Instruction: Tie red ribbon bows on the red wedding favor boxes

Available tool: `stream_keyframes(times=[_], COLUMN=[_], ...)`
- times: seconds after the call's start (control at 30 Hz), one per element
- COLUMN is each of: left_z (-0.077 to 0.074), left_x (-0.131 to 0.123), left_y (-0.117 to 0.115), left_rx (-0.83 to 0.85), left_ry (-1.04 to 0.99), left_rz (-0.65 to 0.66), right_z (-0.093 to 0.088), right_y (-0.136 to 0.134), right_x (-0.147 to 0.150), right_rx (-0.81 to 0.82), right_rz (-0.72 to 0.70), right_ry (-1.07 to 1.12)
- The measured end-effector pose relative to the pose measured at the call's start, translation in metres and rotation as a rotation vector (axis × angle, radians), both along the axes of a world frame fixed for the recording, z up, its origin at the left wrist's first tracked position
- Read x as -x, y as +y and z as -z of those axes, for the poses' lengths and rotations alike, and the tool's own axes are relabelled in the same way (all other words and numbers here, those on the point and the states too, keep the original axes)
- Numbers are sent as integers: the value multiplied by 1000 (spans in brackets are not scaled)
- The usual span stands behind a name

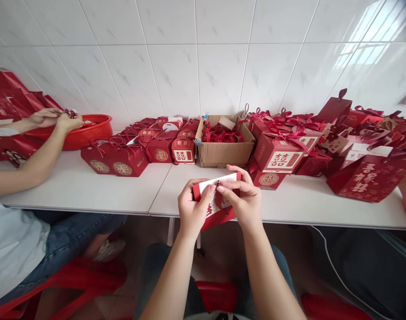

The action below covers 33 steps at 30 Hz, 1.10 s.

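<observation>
Between my two hands is a red and white gift box (220, 218), held tilted over the front edge of the table. My left hand (193, 205) grips its left side, thumb on the top. My right hand (248, 201) wraps round the right side, and its thumb presses near the middle, close to the left thumb. A small dark piece shows at the thumb tips, too small to make out. The box's underside and several of my fingers are hidden. Just beyond stands an open cardboard box (225, 154) with dark red ribbons (219, 134) inside.
Red gift boxes (159, 149) stand in rows left of the cardboard box. Ribboned boxes (279, 153) and red bags (372, 180) crowd the right. At left, a co-worker's hands (61, 119) hold something small over a red basin (99, 129). A tiled wall (223, 66) rises behind the white table (129, 195).
</observation>
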State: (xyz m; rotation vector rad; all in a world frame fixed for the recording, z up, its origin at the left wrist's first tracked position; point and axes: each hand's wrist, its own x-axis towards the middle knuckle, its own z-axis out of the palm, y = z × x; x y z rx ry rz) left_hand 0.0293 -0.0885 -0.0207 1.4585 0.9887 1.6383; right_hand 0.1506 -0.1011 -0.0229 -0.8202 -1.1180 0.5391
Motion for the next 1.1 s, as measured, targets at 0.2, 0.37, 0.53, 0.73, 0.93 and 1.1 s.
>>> stream_keyframes(times=[0.2, 0.37, 0.53, 0.73, 0.93, 1.1], left_z=[6, 12, 6, -1, 15, 30], left_x=[3, 11, 12, 12, -5, -4], left_y=[-5, -14, -36, -58, -61, -61], left_rx=[-90, -315, -531, -684, -500, -356], left_ry=[-51, -51, 40, 308, 504, 281], left_rz=[59, 268, 381, -238, -14, 184], right_z=[-2, -1, 2, 3, 1, 0], right_y=[-5, -25, -56, -66, -68, -71], right_x=[4, -4, -10, -11, -3, 2], right_rx=[-65, -39, -151, -96, -148, -193], right_rz=[45, -95, -180, 186, 391, 428], right_ry=[9, 13, -7, 175, 113, 22])
